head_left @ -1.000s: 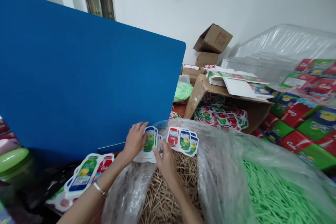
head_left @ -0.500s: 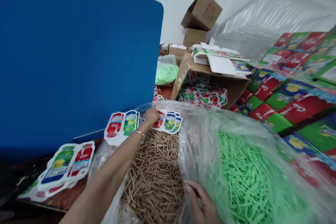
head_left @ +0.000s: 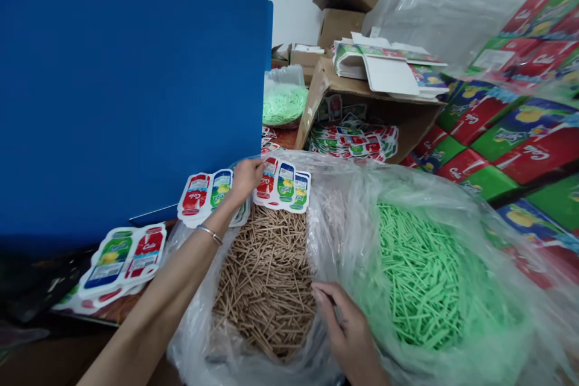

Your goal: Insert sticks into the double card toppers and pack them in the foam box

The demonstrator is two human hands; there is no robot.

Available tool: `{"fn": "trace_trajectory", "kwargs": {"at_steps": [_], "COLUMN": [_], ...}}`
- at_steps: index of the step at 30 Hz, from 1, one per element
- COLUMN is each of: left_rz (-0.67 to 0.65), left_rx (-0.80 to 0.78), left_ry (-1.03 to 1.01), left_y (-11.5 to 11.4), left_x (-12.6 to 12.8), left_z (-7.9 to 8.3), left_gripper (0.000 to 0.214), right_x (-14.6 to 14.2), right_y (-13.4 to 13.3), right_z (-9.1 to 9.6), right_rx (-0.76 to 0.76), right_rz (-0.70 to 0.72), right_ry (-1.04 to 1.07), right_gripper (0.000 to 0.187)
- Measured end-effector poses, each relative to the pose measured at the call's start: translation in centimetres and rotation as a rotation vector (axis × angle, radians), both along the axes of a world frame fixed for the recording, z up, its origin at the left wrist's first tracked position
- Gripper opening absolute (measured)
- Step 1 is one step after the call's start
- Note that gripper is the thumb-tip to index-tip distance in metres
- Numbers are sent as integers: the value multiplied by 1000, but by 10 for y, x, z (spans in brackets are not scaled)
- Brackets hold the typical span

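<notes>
My left hand (head_left: 246, 181) reaches across a clear plastic bag of brown sticks (head_left: 266, 271). Its fingers pinch the upper left edge of a printed card (head_left: 272, 186) with cola and lemon drink pictures, which overlaps a similar card (head_left: 302, 194). Beside that wrist lies a small pile of matching cards (head_left: 195, 198), partly covered by the arm. At the right rim of the brown sticks is my right hand (head_left: 346, 329), thumb and fingers closed together; what is between the fingertips, if anything, is too small to make out.
Green sticks (head_left: 425, 277) fill another plastic bag at right. More cards (head_left: 124, 259) lie at left by a blue panel (head_left: 131, 84). Behind stands an open carton (head_left: 314, 102) of cards, with stacked red and green printed boxes (head_left: 493, 139) at right.
The view has tilted down slightly. My left hand now pinches the front card, which has shifted left off the one behind. My right hand stays at the bag's right rim, fingertips closer together.
</notes>
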State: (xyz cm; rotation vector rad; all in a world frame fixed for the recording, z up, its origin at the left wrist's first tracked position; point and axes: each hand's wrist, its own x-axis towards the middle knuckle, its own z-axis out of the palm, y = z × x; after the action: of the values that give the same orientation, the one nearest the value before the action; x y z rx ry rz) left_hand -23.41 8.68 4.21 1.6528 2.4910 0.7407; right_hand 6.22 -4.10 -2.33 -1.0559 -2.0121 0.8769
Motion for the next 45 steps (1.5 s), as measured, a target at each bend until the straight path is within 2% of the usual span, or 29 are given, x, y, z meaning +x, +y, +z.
{"fn": "trace_trajectory", "kwargs": {"at_steps": [6,9,12,16,20,22,24,27,29,32,35,37,39,42,45], "left_rz": [22,7,-11,-55,-119,-171,-151,-40,41,132,280,364,394,387,352], "left_rx": [2,64,193,377,418,379,314,131,31,64,134,141,131,100,81], "left_ry": [-29,-71,-147,-315,-503,-756,-959,-1235,-1325,-1315,-1244,-1207,-1191,-1227,-1283], "left_y": [12,14,7,-29,-89,-116,-136,-153,-161,-176,-192,-201,-207,-213,-216], "left_x": [7,8,8,17,51,71,87,96,92,77,62,56,55,58,63], "left_z": [-15,-11,1,21,23,15,2,-20,-32,-40,-37,-33,-32,-36,-45], "left_gripper": [26,24,20,33,33,25,23,31,35,39,40,43,44,46,47], "right_x": [-9,-6,-4,-3,-14,-24,-33,-38,-34,-16,3,12,15,11,1], "right_y": [-7,-10,-9,-2,11,17,19,17,14,10,2,-6,-14,-27,-33], "right_z": [-1,-9,-14,-13,-6,-2,0,-2,-6,-16,-30,-40,-48,-57,-66], "right_rx": [52,61,26,-113,-181,-264,-409,-567,-584,-438,-129,89,280,453,534], "right_rz": [94,82,60,-70,-181,-135,-73,-7,70,206,299,287,221,181,215], "right_ry": [-7,-8,17,94,327,413,438,416,341,83,-251,-447,-599,-729,-727], "right_gripper": [18,18,18,20,43,45,34,31,32,28,28,34,40,51,52]}}
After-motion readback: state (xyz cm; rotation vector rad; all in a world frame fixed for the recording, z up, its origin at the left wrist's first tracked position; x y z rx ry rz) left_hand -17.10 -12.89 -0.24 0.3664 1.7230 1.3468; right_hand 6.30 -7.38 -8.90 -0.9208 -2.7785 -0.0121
